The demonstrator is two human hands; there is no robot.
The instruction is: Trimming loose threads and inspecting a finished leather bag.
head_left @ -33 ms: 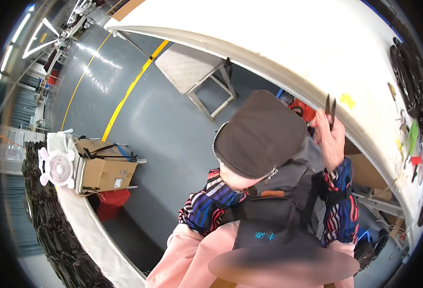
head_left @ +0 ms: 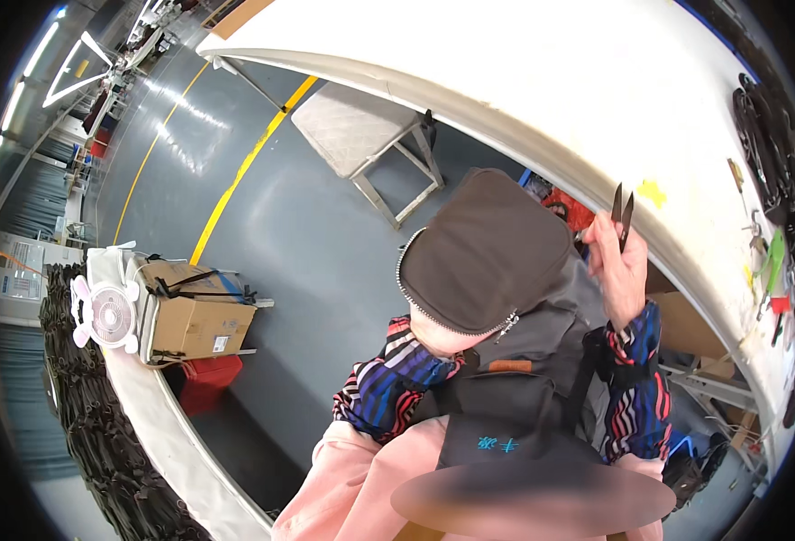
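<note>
A dark fabric piece (head_left: 483, 243) with a rounded zippered edge and dangling pullers lies over my left hand (head_left: 447, 335); the fingers of that hand are hidden beneath it. My right hand (head_left: 621, 266) is closed on black scissors or snips (head_left: 622, 216), blades upward, beside the piece's right edge. Below both hands is a grey-black bag (head_left: 528, 383) with a small brown patch, against my body.
A white table (head_left: 560, 81) curves along the back and right, holding black straps (head_left: 767, 153) and small tools. A padded stool (head_left: 352, 126) stands beyond my hands. At left are a cardboard box (head_left: 199, 320), small fan (head_left: 109, 316), red bin (head_left: 208, 383) and dark piled pieces (head_left: 86, 397).
My right hand and the snips have shifted slightly downward. The fabric piece has moved a very little to the left.
</note>
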